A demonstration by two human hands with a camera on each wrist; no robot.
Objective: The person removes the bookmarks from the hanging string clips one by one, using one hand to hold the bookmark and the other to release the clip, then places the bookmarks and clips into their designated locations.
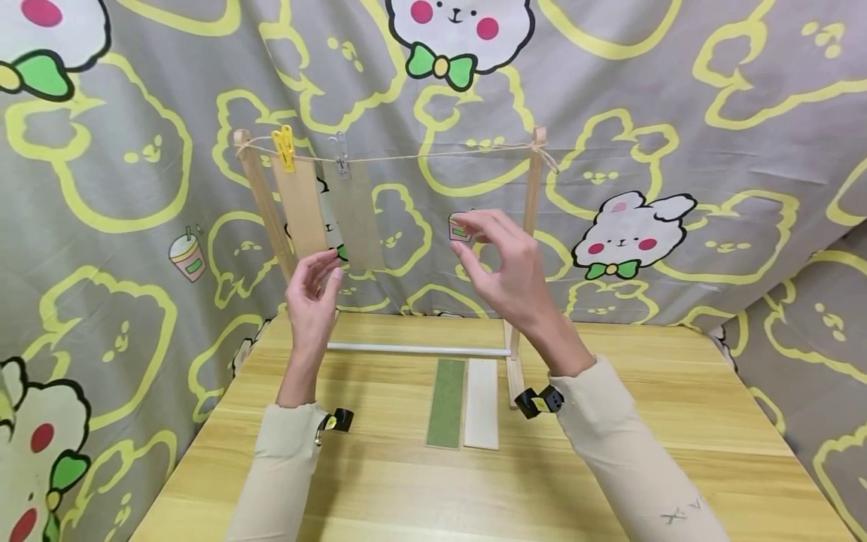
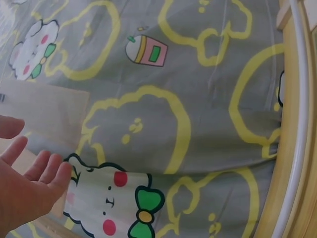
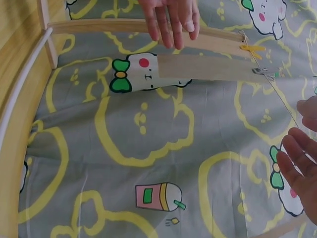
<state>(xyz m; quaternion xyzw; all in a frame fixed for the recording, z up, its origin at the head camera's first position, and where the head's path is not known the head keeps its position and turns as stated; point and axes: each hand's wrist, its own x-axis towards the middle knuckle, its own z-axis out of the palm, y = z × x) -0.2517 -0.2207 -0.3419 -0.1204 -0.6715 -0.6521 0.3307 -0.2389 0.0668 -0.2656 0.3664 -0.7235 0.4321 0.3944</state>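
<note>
While the table bears the wood rack, R hand & L hand are empty, thumbs apart from fingers, L near tan strip (touch unclear), hung beside grey strip by yellow clip & grey clip resp.

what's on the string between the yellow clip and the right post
In the head view, a grey clip sits there, with a greyish strip hanging below; onward to the right post, the string is bare.
</note>
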